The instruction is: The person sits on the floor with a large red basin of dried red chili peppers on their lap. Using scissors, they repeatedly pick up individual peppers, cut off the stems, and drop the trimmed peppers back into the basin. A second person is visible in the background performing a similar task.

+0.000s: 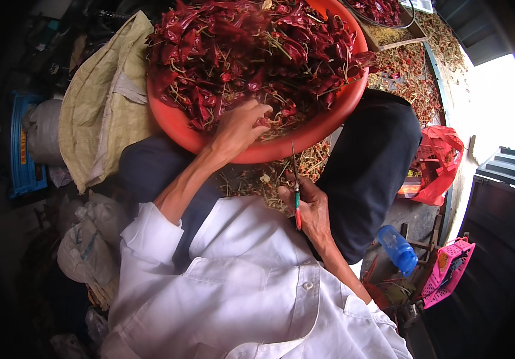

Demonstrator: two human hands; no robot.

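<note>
My left hand (239, 123) reaches over the near rim of a large orange-red plastic basin (266, 155), its fingers curled. Reddish bits show between thumb and fingers, but whether they are gripped is unclear. Dried red chilli peppers (221, 54) with pale stems are heaped in the basin. In my right hand (313, 204), between my knees and just short of the basin, is a pair of scissors (297, 197) with red and green handles. Their narrow blades point up toward the rim and look closed. Cut stems (313, 161) litter the floor below the basin.
A yellowish woven sack (105, 103) leans at the left of the basin, before a blue plastic crate (24, 148). To the right are a red plastic bag (441, 166), a blue bottle (396, 249) and a pink basket (448, 271). A wood-edged tray (403, 43) lies beyond the basin.
</note>
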